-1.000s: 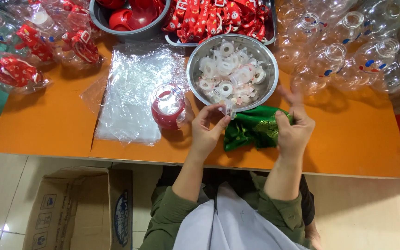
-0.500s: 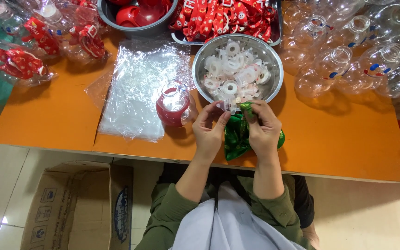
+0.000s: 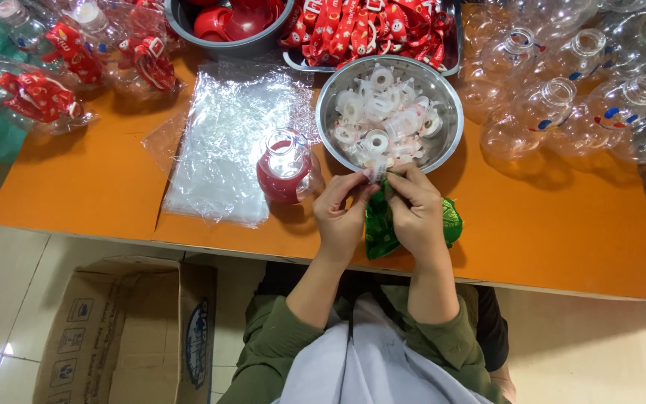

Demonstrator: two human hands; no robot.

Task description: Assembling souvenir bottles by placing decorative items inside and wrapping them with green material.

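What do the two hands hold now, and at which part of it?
Both the left hand and the right hand pinch the top edge of a shiny green bag, together with a small white piece.

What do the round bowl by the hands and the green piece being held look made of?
Round bowl: likely steel, shiny grey rim with reflections. Green piece between left hand and right hand: apparently glossy foil or plastic film, crinkled with bright highlights.

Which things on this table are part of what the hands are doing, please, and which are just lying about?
In hand:
left hand and right hand, both on the green foil
small clear piece, pinched at the fingertips
steel bowl of white rings, nearest

Lying about:
red bottle
plastic bags
clear bottles
red straps
cardboard box
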